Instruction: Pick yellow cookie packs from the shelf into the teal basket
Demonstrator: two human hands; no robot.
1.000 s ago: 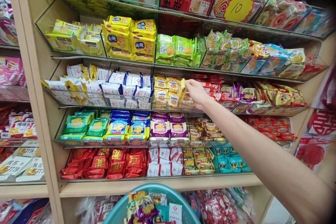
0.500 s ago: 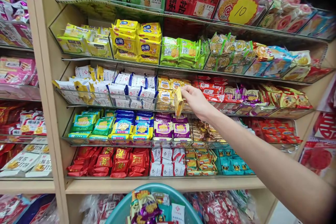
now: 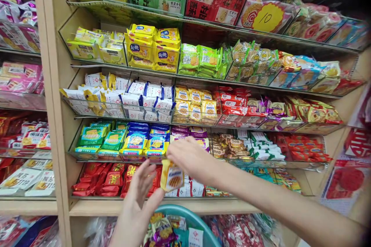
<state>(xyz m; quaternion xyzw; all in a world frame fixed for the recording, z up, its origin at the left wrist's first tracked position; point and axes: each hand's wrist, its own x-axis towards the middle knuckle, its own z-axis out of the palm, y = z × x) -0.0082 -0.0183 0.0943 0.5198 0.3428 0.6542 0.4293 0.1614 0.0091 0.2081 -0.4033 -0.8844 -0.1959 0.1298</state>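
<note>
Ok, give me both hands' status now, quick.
Left hand: open, fingers spread beside the yellow cookie packet.
Right hand: closed, holding the yellow cookie packet from above.

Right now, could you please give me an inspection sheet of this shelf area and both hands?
Surface: tiered shelves packed with snack packets.
Job's things: yellow cookie packet, pinched at its top edge, hanging above the teal basket.
Clutter: basket holds assorted packets; yellow price tag reading 10.
Hands: right hand holds the packet; left hand open beside it, fingers spread.
Cables: nothing seen.
Surroundings: neighbouring shelving at left, red packets at right.
</note>
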